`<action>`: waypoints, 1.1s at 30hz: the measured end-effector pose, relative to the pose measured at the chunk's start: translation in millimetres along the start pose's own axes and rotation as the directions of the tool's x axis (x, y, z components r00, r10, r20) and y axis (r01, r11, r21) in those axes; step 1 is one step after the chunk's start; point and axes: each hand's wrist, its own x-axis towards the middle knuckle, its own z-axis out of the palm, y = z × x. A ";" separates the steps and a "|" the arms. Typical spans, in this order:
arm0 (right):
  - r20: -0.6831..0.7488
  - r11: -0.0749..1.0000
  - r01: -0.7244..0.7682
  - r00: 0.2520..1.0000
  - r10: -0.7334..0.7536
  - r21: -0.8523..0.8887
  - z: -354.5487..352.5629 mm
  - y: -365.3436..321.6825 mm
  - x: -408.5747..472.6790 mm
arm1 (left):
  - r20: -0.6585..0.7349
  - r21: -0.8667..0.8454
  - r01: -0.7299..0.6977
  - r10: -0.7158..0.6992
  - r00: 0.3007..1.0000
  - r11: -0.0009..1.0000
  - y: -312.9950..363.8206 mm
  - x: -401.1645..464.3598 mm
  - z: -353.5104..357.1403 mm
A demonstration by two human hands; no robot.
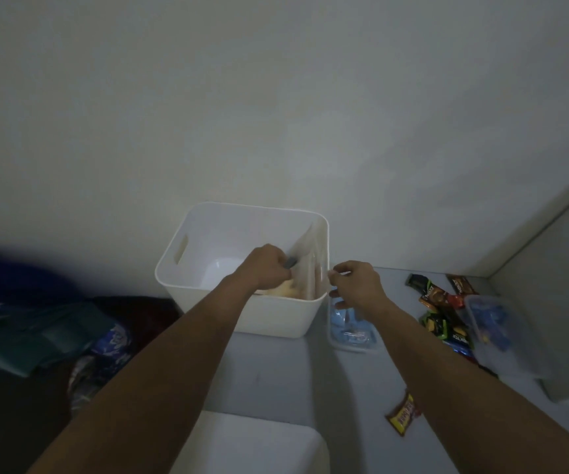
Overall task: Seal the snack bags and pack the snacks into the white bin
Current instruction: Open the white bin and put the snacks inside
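Both hands, left (269,265) and right (355,282), pinch one clear bag (305,265) inside one white bin (208,234).

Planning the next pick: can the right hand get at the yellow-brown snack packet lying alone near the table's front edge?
Probably yes: the yellow-brown snack packet lies in the open beside the right forearm, nothing on it, but the right hand seems to pinch the clear bag.

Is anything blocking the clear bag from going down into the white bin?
Nothing visible. The clear bag already stands inside the bin at its right wall, held by the left hand and right hand.
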 end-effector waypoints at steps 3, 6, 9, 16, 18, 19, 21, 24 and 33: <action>0.008 0.999 0.009 1.000 -0.008 -0.046 -16.2 7.6 -3.9 | -0.067 -0.042 -0.058 0.056 0.996 0.997 13.9 -7.9 -1.8; 0.046 0.997 -0.004 0.999 0.008 -0.077 -39.2 16.6 -4.0 | -0.134 -0.061 -0.106 0.097 0.986 0.992 33.4 -13.5 4.1; 0.063 0.995 -0.022 0.998 0.028 -0.097 -64.0 28.5 -0.3 | -0.225 -0.098 -0.140 0.115 0.967 0.985 56.8 -21.2 19.1; -0.025 0.982 -0.068 0.998 0.065 -0.176 -141.6 82.3 3.5 | -0.215 -0.176 -0.218 0.179 0.960 0.960 125.3 -37.4 78.5; -0.095 0.959 -0.061 0.995 0.036 -0.275 -171.6 103.1 3.2 | -0.112 -0.185 -0.187 0.168 0.979 0.965 144.6 -35.6 102.3; -0.128 0.945 -0.073 0.991 0.033 -0.320 -186.3 114.1 3.4 | -0.056 -0.191 -0.170 0.162 0.985 0.967 153.4 -33.0 115.3; -0.178 0.929 -0.122 0.982 0.062 -0.349 -215.3 137.0 4.2 | 0.043 -0.159 -0.147 0.155 0.987 0.976 171.1 -26.3 142.1; -0.231 0.892 -0.199 0.967 0.110 -0.405 -255.2 163.6 2.1 | 0.171 -0.102 -0.125 0.141 0.975 0.987 198.8 -16.8 179.9; -0.236 0.865 -0.253 0.958 0.162 -0.433 -310.9 217.7 17.0 | 0.308 -0.104 -0.014 0.046 0.950 0.994 264.7 6.6 268.4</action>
